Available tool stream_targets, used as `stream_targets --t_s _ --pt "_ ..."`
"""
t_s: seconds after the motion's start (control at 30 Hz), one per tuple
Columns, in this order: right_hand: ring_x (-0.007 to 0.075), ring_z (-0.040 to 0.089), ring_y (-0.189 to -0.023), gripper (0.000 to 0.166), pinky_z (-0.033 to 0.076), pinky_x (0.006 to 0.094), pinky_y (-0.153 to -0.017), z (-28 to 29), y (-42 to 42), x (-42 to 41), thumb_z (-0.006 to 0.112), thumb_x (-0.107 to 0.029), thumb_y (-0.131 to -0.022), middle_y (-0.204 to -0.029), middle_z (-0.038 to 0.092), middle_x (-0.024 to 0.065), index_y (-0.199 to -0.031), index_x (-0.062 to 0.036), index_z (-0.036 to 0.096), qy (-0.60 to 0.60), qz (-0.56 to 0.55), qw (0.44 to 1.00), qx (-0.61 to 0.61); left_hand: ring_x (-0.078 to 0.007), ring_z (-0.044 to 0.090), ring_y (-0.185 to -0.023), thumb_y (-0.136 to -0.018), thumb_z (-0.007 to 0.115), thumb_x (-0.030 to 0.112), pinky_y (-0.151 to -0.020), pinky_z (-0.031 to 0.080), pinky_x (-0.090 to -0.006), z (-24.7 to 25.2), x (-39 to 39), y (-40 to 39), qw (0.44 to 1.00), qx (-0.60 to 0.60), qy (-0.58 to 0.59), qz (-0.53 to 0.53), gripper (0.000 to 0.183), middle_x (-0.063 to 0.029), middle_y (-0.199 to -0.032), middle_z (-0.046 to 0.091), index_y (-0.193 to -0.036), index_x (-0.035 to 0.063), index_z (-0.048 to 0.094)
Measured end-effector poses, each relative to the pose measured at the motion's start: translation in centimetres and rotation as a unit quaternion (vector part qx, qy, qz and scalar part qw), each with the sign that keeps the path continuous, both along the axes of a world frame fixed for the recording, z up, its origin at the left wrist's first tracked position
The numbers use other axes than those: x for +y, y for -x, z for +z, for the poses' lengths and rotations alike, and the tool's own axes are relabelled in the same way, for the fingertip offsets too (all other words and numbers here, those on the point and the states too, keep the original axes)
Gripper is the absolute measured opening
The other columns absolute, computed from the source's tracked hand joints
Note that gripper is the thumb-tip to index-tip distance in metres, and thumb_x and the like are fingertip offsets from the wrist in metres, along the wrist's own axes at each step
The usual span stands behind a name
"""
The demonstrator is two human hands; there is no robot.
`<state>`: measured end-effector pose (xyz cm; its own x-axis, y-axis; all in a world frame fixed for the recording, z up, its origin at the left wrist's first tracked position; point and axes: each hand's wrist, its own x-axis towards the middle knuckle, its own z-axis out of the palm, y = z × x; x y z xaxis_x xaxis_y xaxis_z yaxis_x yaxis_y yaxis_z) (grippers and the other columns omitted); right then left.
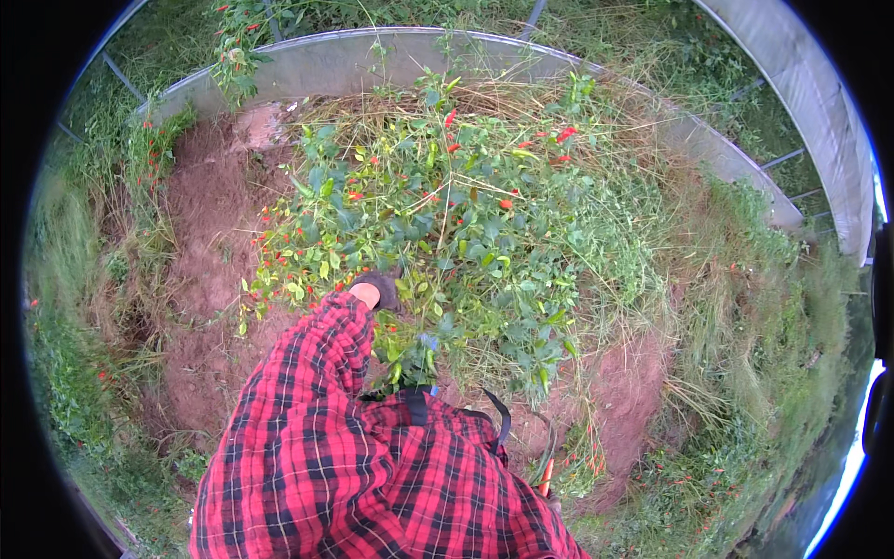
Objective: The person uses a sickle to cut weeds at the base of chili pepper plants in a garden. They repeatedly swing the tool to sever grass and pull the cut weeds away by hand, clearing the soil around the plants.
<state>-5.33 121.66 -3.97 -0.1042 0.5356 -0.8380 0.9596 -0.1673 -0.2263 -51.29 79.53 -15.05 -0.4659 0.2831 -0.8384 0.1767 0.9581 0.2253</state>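
My left hand (379, 289), in a dark glove with bare wrist showing, reaches into the near left side of a chili pepper plant (447, 230). Leaves cover its fingers, so its grip cannot be seen. The plant carries red and green peppers, with a cluster of small red ones (279, 255) left of the hand. Only a sliver of my right hand (554, 502) shows past the red plaid sleeve at lower right. Beside it is a slim orange object (546, 478), perhaps a tool handle; whether the hand holds it is unclear.
A low grey sheet barrier (412, 59) curves behind the plant. Reddish bare soil (209, 230) lies to the left, dry grass (614, 119) at the far right. A black strap (500, 416) sticks out by my waist. Blue material (428, 341) shows among the leaves.
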Motion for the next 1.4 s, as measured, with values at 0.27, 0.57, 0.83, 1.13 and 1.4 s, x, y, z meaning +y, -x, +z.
stream_targets --t_s 0.27,0.57,0.83,1.13,1.4 --pt "0.0157 0.057 -0.059 0.029 0.047 0.0294 -0.051 -0.5 0.0 -0.1 0.062 -0.009 -0.078 -0.074 0.061 0.0069 -0.105 0.0021 0.056 0.012 0.068 0.997 -0.039 -0.03 0.06 -0.098 -0.068 0.065 0.055 -0.083 0.048 -0.0421 -0.9 -6.0 -8.1 0.983 -0.083 0.077 -0.147 0.058 -0.0107 -0.109 0.063 -0.106 0.0105 0.065" --pt "0.0175 0.059 -0.058 0.027 0.049 0.0287 -0.048 -1.9 1.4 1.7 0.063 -0.01 -0.079 -0.075 0.062 0.0095 -0.102 0.0031 0.055 0.071 0.049 0.991 0.103 -0.0278 0.063 -0.092 -0.067 0.069 0.035 -0.076 0.051 -0.0437 8.3 -23.4 -20.1 0.942 -0.113 0.3 -0.098 0.038 -0.0093 -0.1 0.066 -0.098 0.0125 0.069" --pt "0.0184 0.06 -0.057 0.025 0.049 0.0291 -0.048 -1.8 -1.8 -0.8 0.062 -0.01 -0.081 -0.075 0.061 0.0093 -0.102 0.0006 0.055 0.048 0.153 0.987 0.014 -0.0265 0.056 -0.109 -0.075 0.065 0.027 -0.09 0.042 -0.043 10.9 -31.8 -38.3 0.905 -0.082 0.416 -0.025 0.039 -0.0095 -0.118 0.059 -0.111 0.0133 0.062" --pt "0.0188 0.06 -0.062 0.038 0.048 0.0317 -0.055 -2.6 -7.6 0.9 0.066 -0.022 -0.077 -0.076 0.063 0.0092 -0.104 0.0022 0.058 0.031 0.215 0.975 -0.053 -0.0292 0.059 -0.102 -0.062 0.068 0.019 -0.09 0.043 -0.0461 2.9 -28.4 -46.6 0.964 -0.049 0.26 -0.003 0.049 -0.0097 -0.111 0.06 -0.11 0.0143 0.06" --pt "0.0147 0.057 -0.058 0.034 0.047 0.0283 -0.05 -7.2 -12.9 3.8 0.063 -0.015 -0.082 -0.074 0.061 0.0076 -0.109 0.0039 0.053 0.038 0.11 0.993 0.035 -0.0281 0.05 -0.114 -0.073 0.06 0.029 -0.098 0.033 -0.0494 2.1 -24.0 -43.1 0.967 -0.016 0.206 -0.15 0.044 -0.0076 -0.122 0.053 -0.115 0.0174 0.055"
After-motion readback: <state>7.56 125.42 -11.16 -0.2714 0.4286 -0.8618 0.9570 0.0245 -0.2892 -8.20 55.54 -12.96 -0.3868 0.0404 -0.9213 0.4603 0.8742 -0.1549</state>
